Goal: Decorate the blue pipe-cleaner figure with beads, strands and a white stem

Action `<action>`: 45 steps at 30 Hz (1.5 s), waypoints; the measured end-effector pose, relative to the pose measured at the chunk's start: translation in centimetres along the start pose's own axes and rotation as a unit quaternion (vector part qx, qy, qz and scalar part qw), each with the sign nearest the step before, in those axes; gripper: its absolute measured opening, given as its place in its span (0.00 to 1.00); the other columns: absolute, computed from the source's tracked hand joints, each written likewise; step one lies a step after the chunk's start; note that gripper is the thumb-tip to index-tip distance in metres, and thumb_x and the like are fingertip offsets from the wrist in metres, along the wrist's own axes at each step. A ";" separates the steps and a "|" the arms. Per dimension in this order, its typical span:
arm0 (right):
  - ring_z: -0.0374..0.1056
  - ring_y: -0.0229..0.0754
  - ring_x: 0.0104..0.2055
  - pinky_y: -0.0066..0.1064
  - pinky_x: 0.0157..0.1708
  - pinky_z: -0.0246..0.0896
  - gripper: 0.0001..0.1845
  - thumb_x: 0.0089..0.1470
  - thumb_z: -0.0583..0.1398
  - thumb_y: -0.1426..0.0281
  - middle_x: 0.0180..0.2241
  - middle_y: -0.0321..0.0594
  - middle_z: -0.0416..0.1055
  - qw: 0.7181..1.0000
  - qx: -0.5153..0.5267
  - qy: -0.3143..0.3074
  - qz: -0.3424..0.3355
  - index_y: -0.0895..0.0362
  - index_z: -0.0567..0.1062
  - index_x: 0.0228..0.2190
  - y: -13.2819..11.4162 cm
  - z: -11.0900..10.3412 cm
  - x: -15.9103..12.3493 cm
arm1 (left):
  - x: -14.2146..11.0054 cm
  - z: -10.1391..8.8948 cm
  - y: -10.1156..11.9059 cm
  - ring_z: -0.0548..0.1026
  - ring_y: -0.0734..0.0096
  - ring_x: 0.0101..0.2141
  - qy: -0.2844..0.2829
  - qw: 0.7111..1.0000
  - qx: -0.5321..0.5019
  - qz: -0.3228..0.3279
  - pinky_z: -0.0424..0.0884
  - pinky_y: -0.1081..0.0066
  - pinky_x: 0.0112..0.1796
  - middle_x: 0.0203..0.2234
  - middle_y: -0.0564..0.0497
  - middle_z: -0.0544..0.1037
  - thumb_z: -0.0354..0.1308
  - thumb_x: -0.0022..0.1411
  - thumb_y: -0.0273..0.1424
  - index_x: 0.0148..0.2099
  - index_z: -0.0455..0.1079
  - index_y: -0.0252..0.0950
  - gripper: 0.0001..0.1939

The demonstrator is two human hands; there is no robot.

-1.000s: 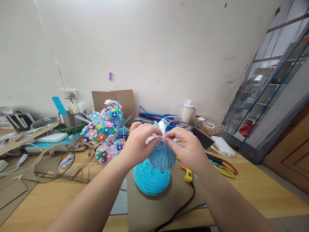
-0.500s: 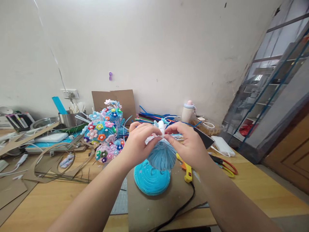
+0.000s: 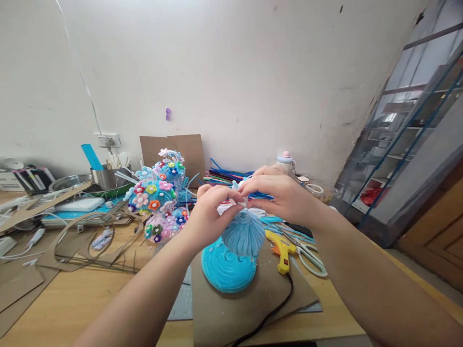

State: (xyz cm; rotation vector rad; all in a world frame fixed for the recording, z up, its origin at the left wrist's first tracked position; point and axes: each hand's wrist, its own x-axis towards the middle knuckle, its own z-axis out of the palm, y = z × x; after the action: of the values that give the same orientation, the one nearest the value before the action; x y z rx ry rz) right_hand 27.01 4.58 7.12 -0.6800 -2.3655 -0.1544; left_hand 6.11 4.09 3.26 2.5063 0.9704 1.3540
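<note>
Right hand (image 3: 277, 190) has risen over the top of the blue-skirted figure (image 3: 244, 236); its grip: can't tell. Left hand (image 3: 213, 209) stays clamped on the upper body, likely steadying. Figure overlaps blue disc's (image 3: 228, 277) far edge.

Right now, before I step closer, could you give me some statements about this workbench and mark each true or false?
1. The left hand holds the figure above its pale blue skirt. True.
2. The right hand holds the scissors. False: the right hand is at the figure; the scissors lie beside the yellow glue gun.
3. The round base rests on brown cardboard. True.
4. That base is red. False: it is bright blue.
</note>
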 end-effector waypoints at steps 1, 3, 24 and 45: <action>0.69 0.46 0.45 0.39 0.45 0.54 0.07 0.55 0.65 0.70 0.39 0.36 0.78 1.000 -0.005 -0.004 0.002 0.51 0.78 0.38 0.0 0.0 0.0 | 0.0 0.1 -0.1 0.75 0.67 0.40 0.004 1.000 -0.011 -0.008 0.57 0.63 0.49 0.37 0.56 0.81 0.60 0.63 0.31 0.38 0.71 0.41 0.01; 0.69 0.44 0.43 0.38 0.44 0.53 0.07 0.55 0.65 0.70 0.37 0.35 0.78 1.000 -0.013 -0.009 0.003 0.51 0.78 0.39 0.0 0.1 0.0 | -0.1 0.3 -0.2 0.74 0.66 0.40 0.013 0.999 -0.042 -0.026 0.59 0.64 0.49 0.36 0.55 0.81 0.61 0.62 0.32 0.37 0.72 0.41 0.01; 0.63 0.43 0.42 0.40 0.44 0.44 0.10 0.64 0.57 0.68 0.43 0.36 0.77 0.991 -0.050 -0.105 -0.070 0.49 0.80 0.40 0.0 -0.7 1.1 | -0.8 0.9 -0.9 0.72 0.61 0.47 -0.023 0.971 -0.212 -0.107 0.64 0.63 0.51 0.42 0.46 0.75 0.61 0.60 0.31 0.34 0.75 0.36 0.05; 0.64 0.45 0.52 0.42 0.51 0.46 0.09 0.61 0.60 0.66 0.47 0.37 0.77 0.968 0.050 -0.231 -0.088 0.51 0.79 0.41 1.3 -1.5 2.6 | -0.6 1.0 -0.5 0.73 0.59 0.47 -0.032 0.954 -0.259 -0.149 0.64 0.62 0.50 0.41 0.45 0.77 0.62 0.56 0.32 0.31 0.76 0.36 0.05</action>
State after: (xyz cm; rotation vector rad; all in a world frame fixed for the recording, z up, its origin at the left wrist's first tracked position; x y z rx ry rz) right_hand 26.85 6.45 9.87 -0.4947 -2.8598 0.0555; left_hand 6.39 4.33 2.02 1.9168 0.8069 1.2286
